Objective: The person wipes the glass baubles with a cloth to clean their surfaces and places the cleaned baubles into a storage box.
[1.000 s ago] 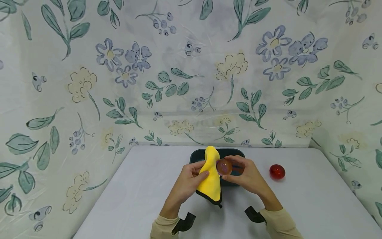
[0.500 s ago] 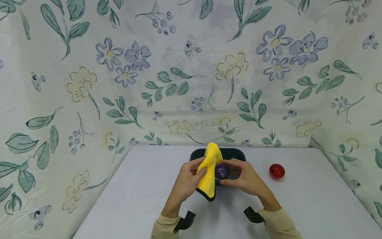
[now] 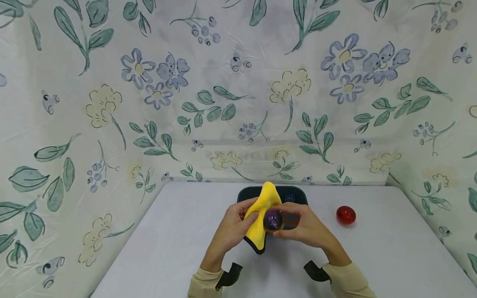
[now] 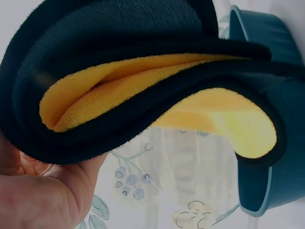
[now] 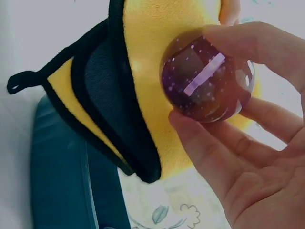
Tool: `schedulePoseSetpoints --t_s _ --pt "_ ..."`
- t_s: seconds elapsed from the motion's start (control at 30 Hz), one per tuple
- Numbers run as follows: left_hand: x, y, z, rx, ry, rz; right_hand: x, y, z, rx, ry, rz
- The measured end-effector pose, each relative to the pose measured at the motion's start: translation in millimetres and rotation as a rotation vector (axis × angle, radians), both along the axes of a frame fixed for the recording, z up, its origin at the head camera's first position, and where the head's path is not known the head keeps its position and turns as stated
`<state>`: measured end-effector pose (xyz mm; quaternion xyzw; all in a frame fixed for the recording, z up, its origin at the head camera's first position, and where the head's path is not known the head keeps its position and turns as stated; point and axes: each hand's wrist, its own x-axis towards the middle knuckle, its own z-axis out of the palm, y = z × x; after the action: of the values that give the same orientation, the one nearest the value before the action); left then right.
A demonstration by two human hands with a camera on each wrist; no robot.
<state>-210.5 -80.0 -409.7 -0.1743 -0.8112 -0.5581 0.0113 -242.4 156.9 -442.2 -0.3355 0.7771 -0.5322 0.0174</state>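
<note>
My left hand grips a folded yellow cloth, edged in black with a dark blue-grey reverse side; a black hanging loop shows at its corner in the right wrist view. Between thumb and fingertips, my right hand holds a shiny purple speckled ball, partly see-through. The ball lies right against the cloth's yellow face. Both hands are in front of and over the near part of a dark teal tub. Inside the tub a dark blue ball shows behind the right hand.
A glossy red ball rests on the white table, right of the tub. Flower-printed sheeting hangs behind the table and along both sides. Each wrist carries a black mount, the left one close above the table's near part.
The right hand has turned the ball against the cloth and moved slightly left and nearer. Its look went from orange-brown to purple. The cloth shifted a little in the left hand.
</note>
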Motion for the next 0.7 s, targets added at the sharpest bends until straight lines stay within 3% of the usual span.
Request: schedulePoseSetpoints --t_s 0.37,0.7 --pt "-6.3 -5.6 -7.5 -0.004 -0.058 -0.069 3.2 -0.4 -0.9 -0.054 0.032 0.002" --pt "-6.7 -8.1 -4.3 -0.019 -0.111 -0.099 3.3 -1.4 0.7 -0.111 0.065 -0.030"
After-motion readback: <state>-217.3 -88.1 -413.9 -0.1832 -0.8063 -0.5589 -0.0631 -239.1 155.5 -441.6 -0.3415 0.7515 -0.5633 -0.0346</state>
